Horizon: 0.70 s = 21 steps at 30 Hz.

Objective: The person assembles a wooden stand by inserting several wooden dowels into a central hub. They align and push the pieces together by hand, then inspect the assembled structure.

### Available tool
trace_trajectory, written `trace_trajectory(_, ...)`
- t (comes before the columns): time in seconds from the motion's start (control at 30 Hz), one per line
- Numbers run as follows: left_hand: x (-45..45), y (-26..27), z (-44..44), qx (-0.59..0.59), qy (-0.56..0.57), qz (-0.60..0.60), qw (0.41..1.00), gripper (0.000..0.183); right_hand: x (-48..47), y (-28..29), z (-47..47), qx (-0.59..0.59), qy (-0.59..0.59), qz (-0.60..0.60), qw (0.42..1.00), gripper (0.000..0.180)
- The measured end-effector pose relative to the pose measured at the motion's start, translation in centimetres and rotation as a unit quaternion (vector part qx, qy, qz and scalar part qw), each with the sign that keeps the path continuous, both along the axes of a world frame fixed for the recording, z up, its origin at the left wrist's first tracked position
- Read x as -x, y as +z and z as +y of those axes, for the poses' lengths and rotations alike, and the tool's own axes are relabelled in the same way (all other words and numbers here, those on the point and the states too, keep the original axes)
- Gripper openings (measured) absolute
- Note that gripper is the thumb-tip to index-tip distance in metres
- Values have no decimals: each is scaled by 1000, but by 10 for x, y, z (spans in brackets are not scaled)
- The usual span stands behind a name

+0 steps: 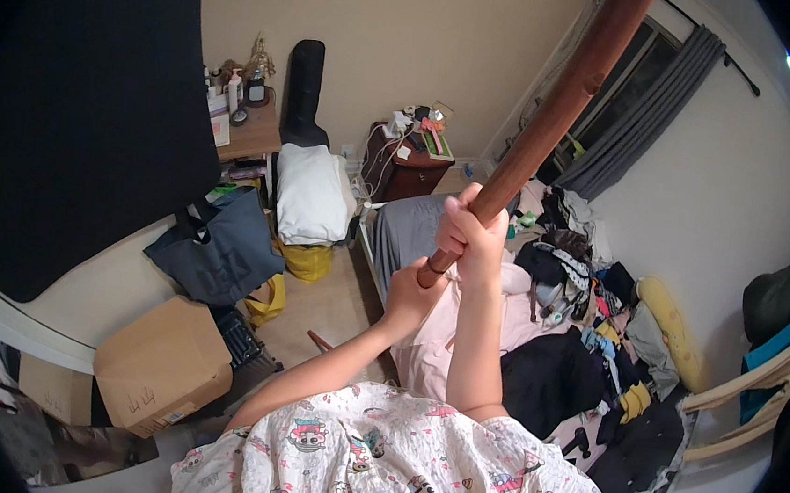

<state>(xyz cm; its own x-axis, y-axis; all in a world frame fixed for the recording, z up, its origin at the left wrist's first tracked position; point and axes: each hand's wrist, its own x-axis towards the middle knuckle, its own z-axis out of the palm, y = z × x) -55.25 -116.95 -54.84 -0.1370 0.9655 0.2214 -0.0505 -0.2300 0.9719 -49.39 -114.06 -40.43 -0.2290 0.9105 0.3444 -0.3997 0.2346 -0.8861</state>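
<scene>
A thick reddish-brown wooden pole (546, 126) slants up to the right, and its upper end runs out of the picture. My right hand (473, 236) is wrapped around the pole's lower part. Just below it, my left hand (416, 287) grips the pole near its lower end, where a dark ring circles the wood. Behind the hands lies a bed with a grey cover (404, 226) and a pink cloth (420, 361).
Heaped clothes (570, 262) cover the bed's right side. A cardboard box (166, 367), a dark tote bag (225, 253) and yellow bags stand left. Ahead are a cluttered nightstand (404, 177), a desk (254, 128) and a black instrument case (303, 90); a grey curtain (646, 113) hangs right.
</scene>
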Motion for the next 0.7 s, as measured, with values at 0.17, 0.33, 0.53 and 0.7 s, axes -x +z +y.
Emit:
trace_trajectory(0.17,-10,-2,-7,-10,-36,21,999,16,-27,-15,50,-100,519,127,839,34)
trace_trajectory(0.33,-6,-15,5,-17,-36,-73,997,18,3,-9,7,-129,-117,-58,983,39)
trace_trajectory(0.53,-18,6,-8,-182,62,30,981,18,44,-43,-27,-207,-526,-97,819,39)
trace_trajectory(0.7,-13,0,7,-41,-22,-38,998,15,-18,-14,6,34,56,-13,998,27)
